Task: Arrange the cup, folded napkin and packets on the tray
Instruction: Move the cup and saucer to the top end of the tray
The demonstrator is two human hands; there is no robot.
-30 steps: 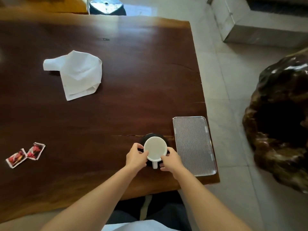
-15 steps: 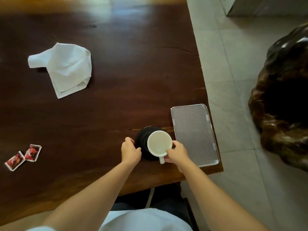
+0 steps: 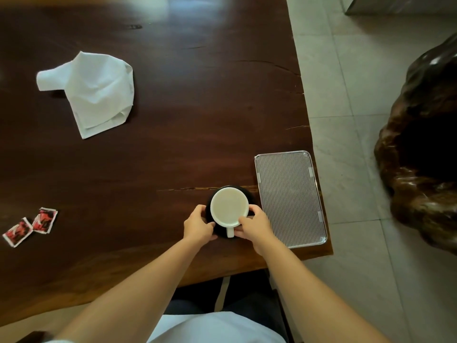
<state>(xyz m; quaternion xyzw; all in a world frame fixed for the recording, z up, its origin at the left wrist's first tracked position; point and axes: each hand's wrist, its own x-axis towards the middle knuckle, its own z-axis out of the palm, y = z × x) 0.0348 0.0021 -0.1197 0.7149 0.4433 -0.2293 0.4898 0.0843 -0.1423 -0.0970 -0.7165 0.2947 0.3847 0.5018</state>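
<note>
A white cup (image 3: 229, 206) stands on a black saucer (image 3: 249, 194) near the table's front edge, its handle pointing toward me. My left hand (image 3: 198, 226) grips the saucer's left rim. My right hand (image 3: 254, 225) holds the cup and saucer at their right side. Just to the right lies a clear ribbed tray (image 3: 289, 198) with nothing on it. A crumpled white napkin (image 3: 92, 90) rests at the far left of the table. Two red packets (image 3: 31, 226) lie side by side at the near left.
The dark wooden table (image 3: 173, 120) ends just right of the tray, over a pale tiled floor (image 3: 346, 95). A large dark gnarled wooden block (image 3: 420, 157) stands on the floor at the right. My lap shows below the table's front edge.
The camera view has shifted and tilted downward. The cup went toward the tray, then came back over the middle of the saucer. Both hands stay at the saucer's sides.
</note>
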